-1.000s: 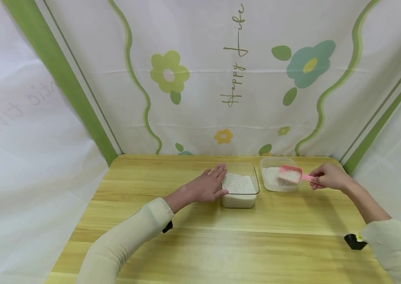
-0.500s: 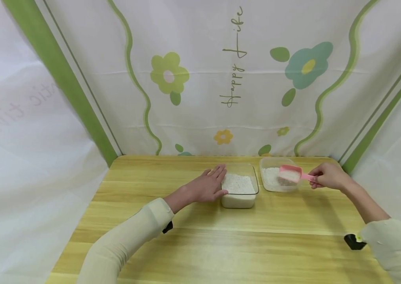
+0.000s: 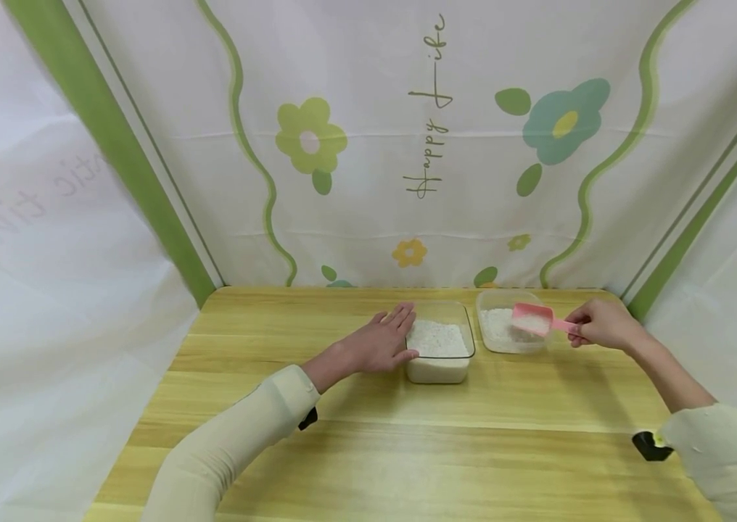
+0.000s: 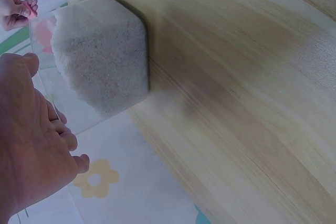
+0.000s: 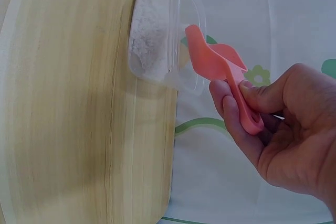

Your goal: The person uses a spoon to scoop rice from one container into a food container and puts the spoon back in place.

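My right hand (image 3: 606, 324) pinches the handle of a pink scoop (image 5: 212, 59) between thumb and fingers. White grains show in the scoop's bowl, which hangs over a clear plastic tub (image 3: 489, 344) holding a layer of white grains (image 5: 149, 32). To the left of that tub stands a clear rectangular container (image 3: 439, 371), filled about halfway with fine off-white granules (image 4: 100, 51). Along its left side lies my left hand (image 3: 384, 344), fingers straight at the rim and thumb at the front corner.
Both containers stand near the back edge of a wooden table (image 3: 368, 464). Behind it hangs a white curtain (image 3: 368, 203) printed with flowers and lettering. White fabric also closes off the left and right sides.
The grains in the scoop look flatter than a second ago, and the scoop has shifted very slightly. My left hand stays at the container's side.
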A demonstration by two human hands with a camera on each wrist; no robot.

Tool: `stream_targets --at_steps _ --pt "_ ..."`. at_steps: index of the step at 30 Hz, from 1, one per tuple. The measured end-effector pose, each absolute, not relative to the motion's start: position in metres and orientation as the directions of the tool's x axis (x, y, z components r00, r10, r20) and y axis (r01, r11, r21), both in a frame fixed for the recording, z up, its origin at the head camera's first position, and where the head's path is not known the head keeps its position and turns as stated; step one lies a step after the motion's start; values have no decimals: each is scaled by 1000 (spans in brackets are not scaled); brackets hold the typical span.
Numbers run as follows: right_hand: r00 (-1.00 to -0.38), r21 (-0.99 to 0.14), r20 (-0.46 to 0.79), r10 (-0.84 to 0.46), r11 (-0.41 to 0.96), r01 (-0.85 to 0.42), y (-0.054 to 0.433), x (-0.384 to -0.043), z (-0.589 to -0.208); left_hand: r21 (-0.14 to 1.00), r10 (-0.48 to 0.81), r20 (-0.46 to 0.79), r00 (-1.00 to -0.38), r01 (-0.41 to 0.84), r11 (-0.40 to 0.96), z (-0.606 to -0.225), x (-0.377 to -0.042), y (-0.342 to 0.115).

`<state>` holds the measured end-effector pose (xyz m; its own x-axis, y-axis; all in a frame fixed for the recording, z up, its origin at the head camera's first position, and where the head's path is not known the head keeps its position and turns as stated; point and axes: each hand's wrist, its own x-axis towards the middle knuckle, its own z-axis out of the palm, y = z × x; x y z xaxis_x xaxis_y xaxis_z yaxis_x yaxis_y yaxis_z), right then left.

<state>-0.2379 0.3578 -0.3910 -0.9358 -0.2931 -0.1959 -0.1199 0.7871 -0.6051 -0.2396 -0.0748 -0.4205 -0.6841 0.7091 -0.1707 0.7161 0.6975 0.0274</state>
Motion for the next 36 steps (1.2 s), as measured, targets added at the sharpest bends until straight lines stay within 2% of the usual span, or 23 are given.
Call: stream_targets --at_steps 16,36 --pt "-943 -543 -156 -294 823 -166 359 -237 -392 24 713 -169 -681 720 694 -421 -241 -75" --pt "-953 -375 -54 -298 891 -258 355 -238 -395 22 713 -168 -681 720 693 -421 -241 -75"
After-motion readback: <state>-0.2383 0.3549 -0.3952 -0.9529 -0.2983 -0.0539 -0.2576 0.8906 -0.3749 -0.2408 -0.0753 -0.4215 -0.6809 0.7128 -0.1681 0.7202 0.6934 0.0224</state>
